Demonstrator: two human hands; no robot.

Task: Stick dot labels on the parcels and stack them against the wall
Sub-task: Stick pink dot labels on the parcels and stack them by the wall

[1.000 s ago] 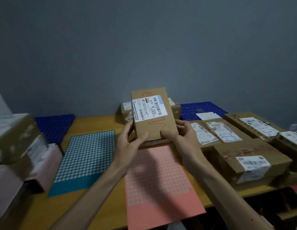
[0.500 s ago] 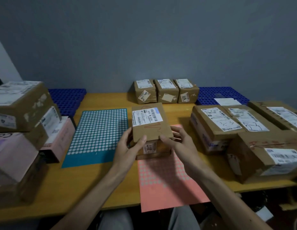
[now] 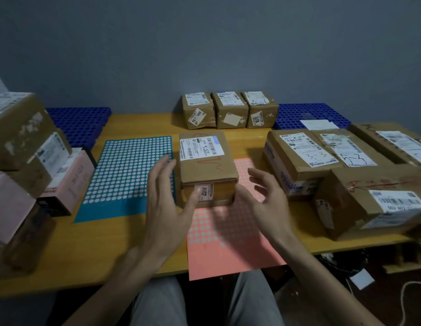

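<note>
A brown cardboard parcel with a white shipping label lies flat on the wooden table, partly over a pink dot-label sheet. My left hand is beside its left front corner, fingers straight, thumb near the parcel's front face. My right hand hovers just right of the parcel with relaxed fingers, holding nothing. A teal dot-label sheet lies to the left. Three small parcels stand in a row against the grey wall.
Larger parcels crowd the right side of the table, one near the front edge. Stacked boxes, brown and pink, fill the left. Blue perforated mats lie at the back on both sides.
The parcel was held tilted up in both hands, then set down flat on the table. Both hands have now let go and opened beside it.
</note>
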